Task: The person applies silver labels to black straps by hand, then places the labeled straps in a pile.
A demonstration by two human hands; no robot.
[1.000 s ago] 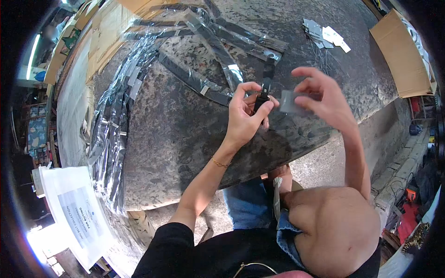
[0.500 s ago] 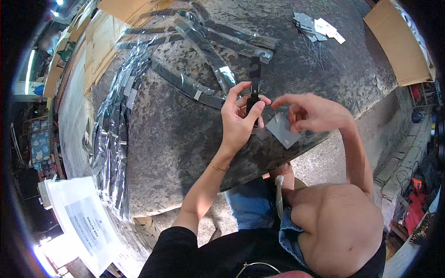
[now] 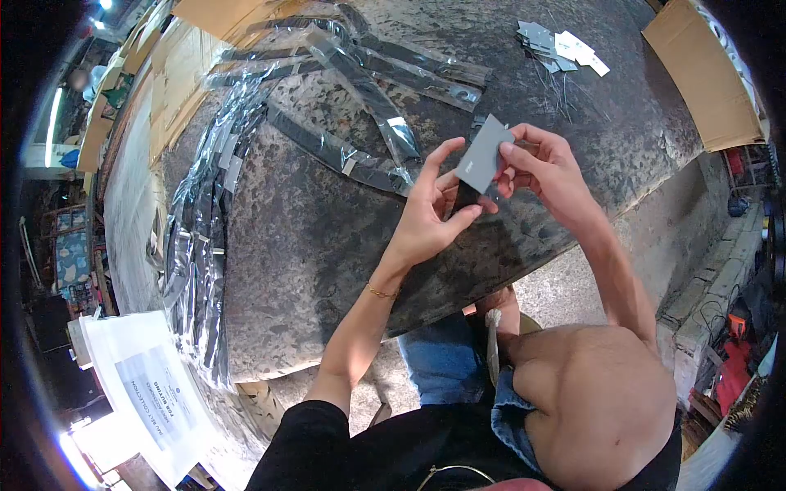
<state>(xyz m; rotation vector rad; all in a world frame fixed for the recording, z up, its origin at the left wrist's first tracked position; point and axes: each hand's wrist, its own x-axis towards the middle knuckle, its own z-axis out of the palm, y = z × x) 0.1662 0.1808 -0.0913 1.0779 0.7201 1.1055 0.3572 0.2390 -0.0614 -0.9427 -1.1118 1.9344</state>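
Note:
My right hand [image 3: 547,168] pinches a grey hang tag [image 3: 481,157] between thumb and fingers. It holds the tag tilted, over the fingertips of my left hand [image 3: 430,214]. The fingers of my left hand are closed round a black plastic belt hanger [image 3: 467,196]. Most of the hanger is hidden behind the tag, with only dark bits showing below and above it. Both hands are above the table's near edge, close together. The tag's string cannot be made out.
Belts in clear plastic sleeves [image 3: 368,90] lie across the far side of the dark, mottled table [image 3: 286,245]. More sleeved belts [image 3: 196,254] are piled at the left. Several grey and white tags [image 3: 557,49] lie at the back right, near a cardboard box [image 3: 700,74]. A printed sheet [image 3: 155,393] is at lower left.
My right hand has lifted the grey tag up and left, in front of the hanger. The tag now covers most of the hanger, and my left hand has shifted slightly.

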